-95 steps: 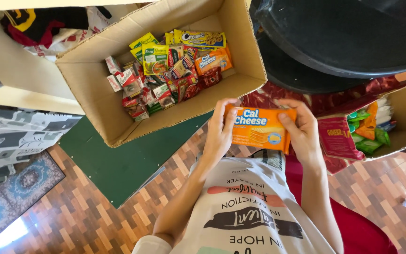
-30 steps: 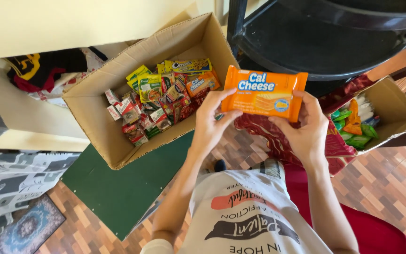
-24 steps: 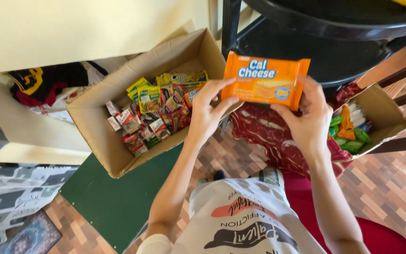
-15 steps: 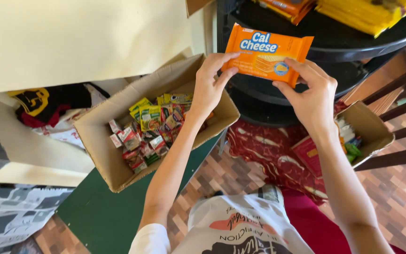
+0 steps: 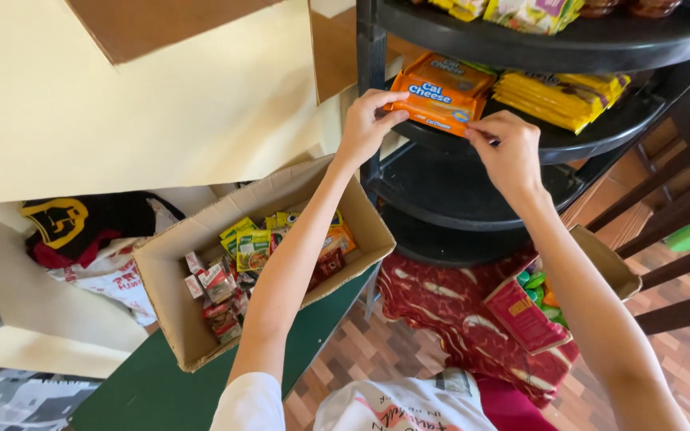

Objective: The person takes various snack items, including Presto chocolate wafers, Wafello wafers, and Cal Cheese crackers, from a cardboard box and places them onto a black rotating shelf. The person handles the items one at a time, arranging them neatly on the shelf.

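Seen from the head camera, both arms reach up toward the upper middle of the frame. The left hand [image 5: 367, 121] and the right hand [image 5: 506, 150] hold one orange snack pack [image 5: 434, 104] between them, each pinching an end: the left fingers close on its left edge, the right thumb and fingers on its lower right corner. The pack sits at the front lip of a black round shelf [image 5: 592, 136] in the upper centre, lying on or just above another orange pack [image 5: 453, 72] of the same kind; whether it already rests there cannot be told. Just to its right on the same shelf lies a stack of yellow packets [image 5: 561, 96]. A higher shelf [image 5: 537, 40] along the top edge carries more yellow packets, cut off by the frame. A lower shelf [image 5: 449, 207] below the hands shows a bare dark surface.

In the lower left of the frame an open cardboard box [image 5: 177, 319] stands on a green mat [image 5: 145, 391], partly filled with small snack packets [image 5: 241, 255] in red, green and yellow. The left forearm crosses over the right part of this box. In the lower right a second, smaller cardboard box [image 5: 608, 263] holds red and green packets, with the right forearm passing in front of it. Between the boxes lies a red patterned cloth [image 5: 433, 303] on a brick-patterned floor [image 5: 361, 351]. At the left edge a dark garment with a yellow mark [image 5: 65, 223] lies against a cream wall [image 5: 161, 112].
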